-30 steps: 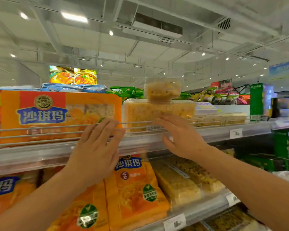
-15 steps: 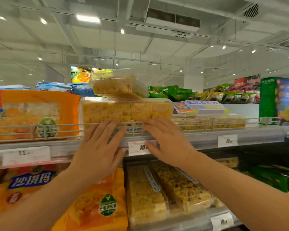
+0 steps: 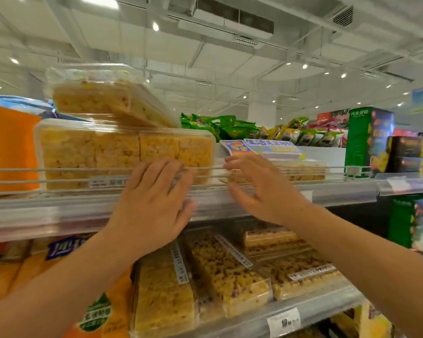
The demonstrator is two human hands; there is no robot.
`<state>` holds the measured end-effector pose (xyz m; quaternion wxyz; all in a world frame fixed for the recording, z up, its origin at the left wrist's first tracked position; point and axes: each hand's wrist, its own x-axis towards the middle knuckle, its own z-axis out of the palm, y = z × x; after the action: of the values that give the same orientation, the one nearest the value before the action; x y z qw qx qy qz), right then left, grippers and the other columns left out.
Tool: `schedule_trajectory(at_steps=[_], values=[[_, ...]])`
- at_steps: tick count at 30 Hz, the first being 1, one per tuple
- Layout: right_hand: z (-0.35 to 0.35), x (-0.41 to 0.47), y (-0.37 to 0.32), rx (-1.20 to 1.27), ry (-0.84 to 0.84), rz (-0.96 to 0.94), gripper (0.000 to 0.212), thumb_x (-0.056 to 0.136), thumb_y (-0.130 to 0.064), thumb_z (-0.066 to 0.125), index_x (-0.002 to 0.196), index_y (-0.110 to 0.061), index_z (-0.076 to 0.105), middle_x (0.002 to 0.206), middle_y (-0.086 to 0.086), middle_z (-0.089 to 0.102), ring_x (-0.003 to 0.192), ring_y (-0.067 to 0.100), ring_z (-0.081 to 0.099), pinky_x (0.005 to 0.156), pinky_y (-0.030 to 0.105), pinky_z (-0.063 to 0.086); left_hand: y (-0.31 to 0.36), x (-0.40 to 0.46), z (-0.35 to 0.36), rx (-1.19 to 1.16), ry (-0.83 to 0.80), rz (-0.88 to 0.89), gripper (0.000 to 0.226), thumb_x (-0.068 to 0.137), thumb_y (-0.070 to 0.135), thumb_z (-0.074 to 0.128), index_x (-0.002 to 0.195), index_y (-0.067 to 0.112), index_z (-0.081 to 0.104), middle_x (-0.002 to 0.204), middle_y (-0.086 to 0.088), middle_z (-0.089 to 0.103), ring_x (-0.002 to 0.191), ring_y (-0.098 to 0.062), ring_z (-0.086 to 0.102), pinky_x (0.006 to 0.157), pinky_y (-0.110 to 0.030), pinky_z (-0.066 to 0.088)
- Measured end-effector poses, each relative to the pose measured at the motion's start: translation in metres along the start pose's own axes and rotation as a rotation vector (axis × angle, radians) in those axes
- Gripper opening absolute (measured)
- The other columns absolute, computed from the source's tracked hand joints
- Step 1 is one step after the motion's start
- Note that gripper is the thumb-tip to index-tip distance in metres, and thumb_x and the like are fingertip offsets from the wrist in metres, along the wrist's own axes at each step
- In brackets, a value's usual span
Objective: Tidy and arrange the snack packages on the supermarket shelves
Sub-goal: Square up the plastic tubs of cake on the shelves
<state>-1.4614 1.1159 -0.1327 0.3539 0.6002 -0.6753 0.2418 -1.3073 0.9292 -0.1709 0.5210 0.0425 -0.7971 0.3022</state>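
Note:
A long clear box of yellow rice cakes point(image 3: 88, 152) stands on the top shelf behind a wire rail point(image 3: 59, 170). A second clear box point(image 3: 100, 98) lies tilted on top of it. My left hand point(image 3: 154, 203) rests flat against the rail and the lower box's right end, fingers straight. To the right, my right hand point(image 3: 261, 189) is spread open at the rail, in front of a low clear box point(image 3: 300, 170) with a blue label point(image 3: 266, 146).
An orange snack bag point(image 3: 10, 147) stands left of the boxes. The shelf below holds orange bags point(image 3: 103, 311) and several clear rice-cake boxes point(image 3: 230, 272). Green bags point(image 3: 217, 125) and dark cartons point(image 3: 410, 154) are farther right. A price strip point(image 3: 340, 193) runs along the shelf's front edge.
The view has shifted right and closer. Both hands slid right along the rail: the left now sits at the lower box's right end, the right has moved off it to the low box.

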Motion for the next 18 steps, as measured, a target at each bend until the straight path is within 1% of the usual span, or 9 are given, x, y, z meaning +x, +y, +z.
schedule_trajectory(at_steps=[1, 4, 7, 9, 11, 13, 15, 17, 18], values=[[-0.007, 0.004, 0.016, -0.021, -0.011, 0.035, 0.032, 0.093, -0.026, 0.059, 0.124, -0.016, 0.059, 0.133, 0.002, 0.057, 0.126, 0.018, 0.047, 0.107, 0.036, 0.036, 0.01, 0.009, 0.004, -0.009, -0.009, 0.017, 0.049, 0.092, 0.041, 0.05, 0.127, 0.008, 0.06, 0.126, -0.018, 0.058, 0.119, -0.039, 0.052, 0.101, -0.053, 0.037], [-0.018, 0.021, 0.066, -0.026, -0.031, 0.106, 0.027, 0.094, -0.031, 0.057, 0.119, -0.021, 0.063, 0.129, 0.001, 0.06, 0.122, 0.017, 0.05, 0.099, 0.03, 0.036, 0.037, 0.038, 0.016, 0.012, -0.008, 0.029, 0.046, 0.089, 0.039, 0.055, 0.124, 0.01, 0.062, 0.123, -0.017, 0.06, 0.115, -0.038, 0.055, 0.097, -0.05, 0.041], [-0.026, 0.043, 0.111, 0.062, -0.07, 0.243, 0.024, 0.092, -0.037, 0.058, 0.112, -0.028, 0.069, 0.125, -0.006, 0.063, 0.104, 0.004, 0.05, 0.085, 0.021, 0.033, 0.062, 0.064, 0.029, 0.014, -0.012, -0.007, 0.045, 0.092, 0.04, 0.053, 0.124, 0.01, 0.062, 0.12, -0.014, 0.062, 0.11, -0.035, 0.056, 0.095, -0.048, 0.043], [-0.027, 0.058, 0.139, 0.039, -0.213, 0.291, 0.028, 0.09, -0.044, 0.06, 0.113, -0.03, 0.069, 0.122, -0.006, 0.063, 0.098, 0.006, 0.05, 0.082, 0.024, 0.034, 0.073, 0.071, 0.038, 0.055, -0.036, -0.026, 0.046, 0.095, 0.043, 0.046, 0.125, 0.01, 0.061, 0.113, -0.012, 0.064, 0.103, -0.031, 0.058, 0.089, -0.046, 0.044], [-0.028, 0.072, 0.161, 0.057, -0.392, 0.306, 0.039, 0.087, -0.053, 0.06, 0.118, -0.029, 0.066, 0.117, -0.007, 0.061, 0.097, 0.011, 0.052, 0.084, 0.027, 0.035, 0.077, 0.07, 0.044, 0.083, -0.043, -0.034, 0.048, 0.098, 0.044, 0.041, 0.127, 0.01, 0.06, 0.106, -0.01, 0.066, 0.094, -0.029, 0.058, 0.081, -0.043, 0.043], [-0.027, 0.085, 0.179, 0.084, -0.565, 0.336, 0.053, 0.083, -0.064, 0.058, 0.124, -0.03, 0.063, 0.116, -0.01, 0.053, 0.104, 0.011, 0.047, 0.089, 0.03, 0.031, 0.077, 0.068, 0.046, 0.09, -0.043, -0.036, 0.049, 0.1, 0.044, 0.039, 0.13, 0.011, 0.058, 0.105, -0.009, 0.065, 0.092, -0.029, 0.058, 0.08, -0.041, 0.042], [-0.025, 0.093, 0.192, 0.126, -0.745, 0.373, 0.073, 0.072, -0.074, 0.058, 0.13, -0.03, 0.058, 0.124, -0.012, 0.046, 0.115, 0.013, 0.043, 0.097, 0.033, 0.03, 0.077, 0.067, 0.046, 0.1, -0.047, -0.042, 0.049, 0.1, 0.043, 0.039, 0.132, 0.011, 0.057, 0.105, -0.009, 0.065, 0.094, -0.029, 0.058, 0.082, -0.04, 0.042], [-0.023, 0.1, 0.203, 0.241, -0.906, 0.429, 0.088, 0.057, -0.075, 0.062, 0.131, -0.026, 0.058, 0.133, -0.006, 0.051, 0.122, 0.02, 0.046, 0.104, 0.036, 0.033, 0.079, 0.067, 0.044, 0.102, -0.05, -0.046, 0.048, 0.1, 0.042, 0.041, 0.132, 0.01, 0.058, 0.105, -0.009, 0.064, 0.094, -0.029, 0.058, 0.081, -0.041, 0.043], [-0.022, 0.102, 0.205, 0.29, -0.964, 0.439, 0.089, 0.053, -0.073, 0.065, 0.128, -0.023, 0.06, 0.131, -0.001, 0.057, 0.12, 0.024, 0.051, 0.104, 0.038, 0.037, 0.08, 0.067, 0.043, 0.1, -0.048, -0.046, 0.047, 0.1, 0.041, 0.041, 0.131, 0.01, 0.058, 0.105, -0.009, 0.064, 0.093, -0.029, 0.058, 0.08, -0.041, 0.044]])
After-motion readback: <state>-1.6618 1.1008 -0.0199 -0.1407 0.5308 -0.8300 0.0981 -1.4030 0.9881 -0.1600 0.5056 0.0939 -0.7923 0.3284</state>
